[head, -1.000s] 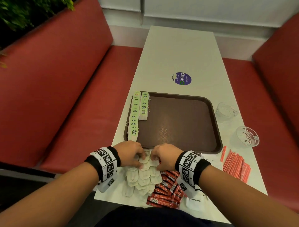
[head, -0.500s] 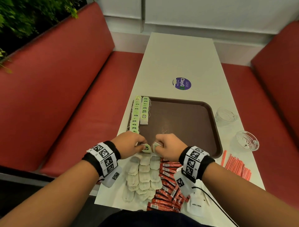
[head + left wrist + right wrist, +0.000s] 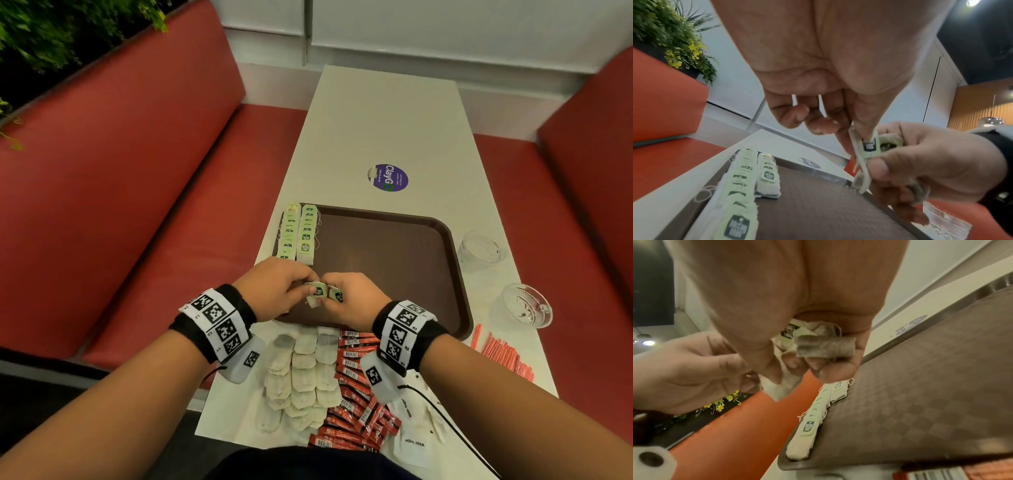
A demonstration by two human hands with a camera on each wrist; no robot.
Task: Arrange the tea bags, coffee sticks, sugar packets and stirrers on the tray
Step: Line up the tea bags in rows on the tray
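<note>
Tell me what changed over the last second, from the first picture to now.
Both hands lifted off the loose tea bags on the table and moved forward over the tray's near edge. The left hand now pinches one tea bag by its tag; the right hand holds another tea bag. The two tea bag rows, coffee sticks, stirrers and glass dishes stayed put.

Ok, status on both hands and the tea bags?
Left hand pinches one tea bag; right hand holds several. Two rows of tea bags laid at the tray left edge. Nothing blocking.
</note>
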